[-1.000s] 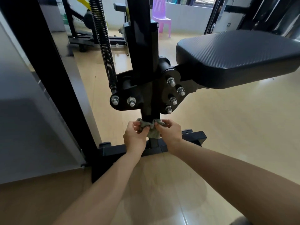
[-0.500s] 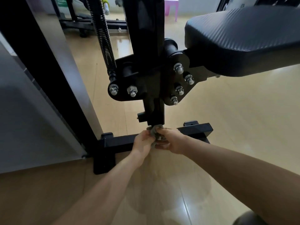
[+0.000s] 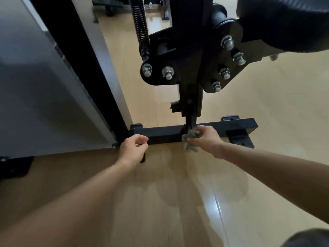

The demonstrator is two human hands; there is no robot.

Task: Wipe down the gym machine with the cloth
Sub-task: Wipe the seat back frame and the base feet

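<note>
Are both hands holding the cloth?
No, only the right hand grips the cloth, by the upright post; the left hand is apart from it, near the base bar.

Both bare arms reach forward and down. The right hand (image 3: 206,140) squeezes the cloth (image 3: 192,134) (all bunched up). The left hand (image 3: 132,149) holds nothing, fingers (image 3: 142,139) loosely curled.

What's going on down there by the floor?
Someone is wiping a black gym machine. The right hand grips a grey cloth against the foot of the upright post, where it meets the base bar. The left hand is by the bar's left end, fingers loosely curled, holding nothing.
</note>
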